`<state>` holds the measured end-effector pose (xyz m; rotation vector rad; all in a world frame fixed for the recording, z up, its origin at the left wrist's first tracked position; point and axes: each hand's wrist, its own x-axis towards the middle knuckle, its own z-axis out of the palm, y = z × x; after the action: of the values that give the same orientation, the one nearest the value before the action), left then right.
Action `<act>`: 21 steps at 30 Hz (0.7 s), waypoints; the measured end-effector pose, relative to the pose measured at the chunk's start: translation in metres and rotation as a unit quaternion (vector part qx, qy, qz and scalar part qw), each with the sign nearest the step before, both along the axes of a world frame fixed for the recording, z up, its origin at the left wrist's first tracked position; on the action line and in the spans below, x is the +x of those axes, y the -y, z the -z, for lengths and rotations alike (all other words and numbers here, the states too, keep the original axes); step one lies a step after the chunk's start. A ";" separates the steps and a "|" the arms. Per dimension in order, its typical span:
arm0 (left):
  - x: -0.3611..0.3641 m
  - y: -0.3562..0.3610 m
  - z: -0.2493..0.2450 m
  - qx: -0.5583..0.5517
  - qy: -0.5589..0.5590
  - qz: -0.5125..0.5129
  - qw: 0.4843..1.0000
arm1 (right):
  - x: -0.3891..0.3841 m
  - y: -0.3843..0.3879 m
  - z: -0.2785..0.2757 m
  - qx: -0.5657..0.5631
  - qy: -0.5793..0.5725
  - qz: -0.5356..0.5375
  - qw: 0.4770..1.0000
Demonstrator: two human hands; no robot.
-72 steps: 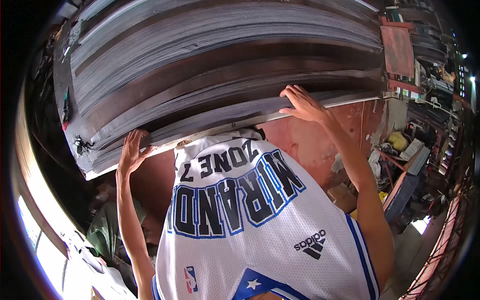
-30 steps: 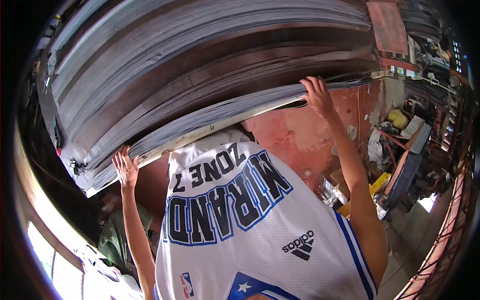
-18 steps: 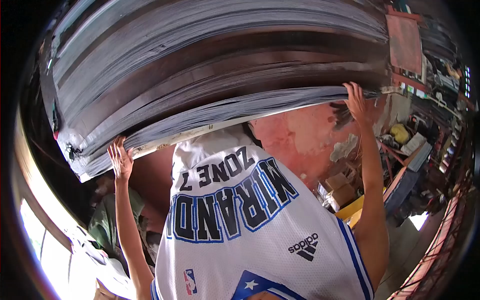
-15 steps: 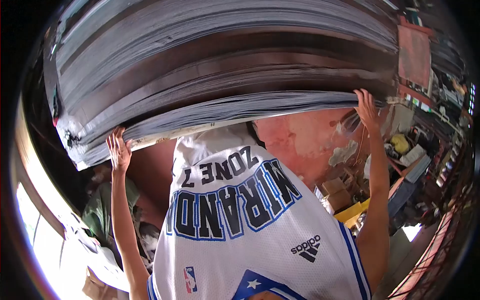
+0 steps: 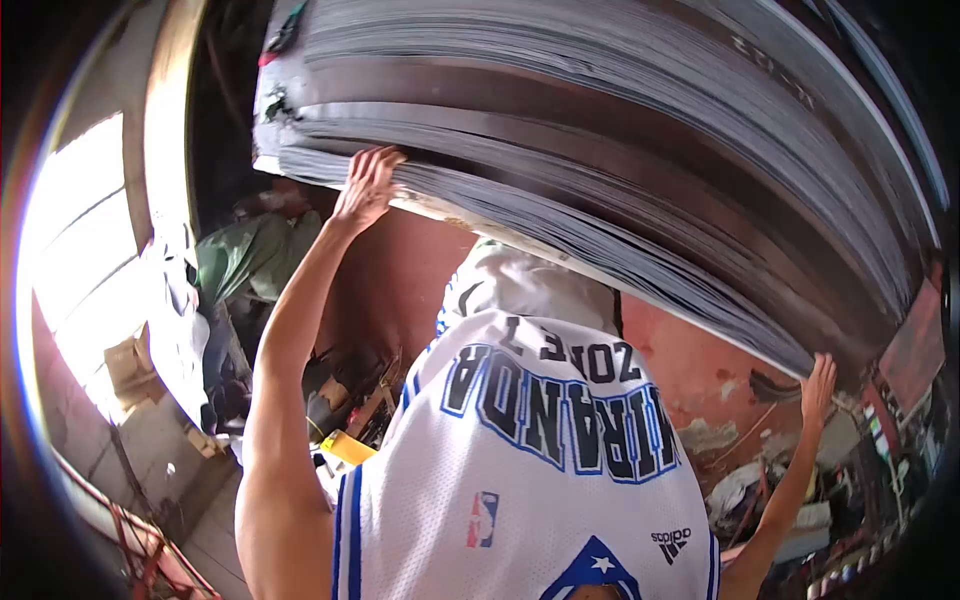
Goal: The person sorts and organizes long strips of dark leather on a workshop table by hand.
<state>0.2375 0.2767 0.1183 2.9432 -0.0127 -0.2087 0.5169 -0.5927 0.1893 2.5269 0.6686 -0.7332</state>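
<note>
A wide, low stack of thin grey sheets (image 5: pixel 560 225) runs slantwise across the head view, its loose edges fanned in wavy layers. My left hand (image 5: pixel 368 188) grips the near edge toward the left end, fingers bent over the top layers. At the right end, my right hand (image 5: pixel 818 385) holds the corner of the same edge, its fingers close together and pointing up; its thumb is hidden. Below the near layers shows a pale board edge (image 5: pixel 440 212). More grey layers (image 5: pixel 480 45) rise behind, with a dark brown band between them.
A reddish wall or panel (image 5: pixel 670 335) is under the stack. Green cloth (image 5: pixel 250 258) hangs at the left near a bright window (image 5: pixel 85 210). A cardboard box (image 5: pixel 132 370) and a yellow item (image 5: pixel 347 447) lie lower left. Mixed clutter (image 5: pixel 800 500) fills the lower right.
The view has turned and tilted, so the stack now slopes down to the right. Both hands appear farther right in view and still hold the near edge.
</note>
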 end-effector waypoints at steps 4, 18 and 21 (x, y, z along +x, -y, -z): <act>0.007 0.000 -0.009 -0.012 0.008 0.021 1.000 | 0.001 -0.007 -0.007 -0.023 -0.008 0.022 0.999; 0.004 -0.031 -0.065 -0.013 -0.002 0.002 1.000 | 0.046 -0.055 -0.072 0.037 0.034 -0.037 0.998; 0.019 -0.041 -0.076 -0.014 0.003 0.000 1.000 | 0.066 -0.083 -0.079 0.075 0.033 -0.040 0.996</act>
<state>0.2567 0.3180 0.1939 2.9160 -0.0170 -0.1974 0.5833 -0.5093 0.2681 2.6281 0.8251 -0.5894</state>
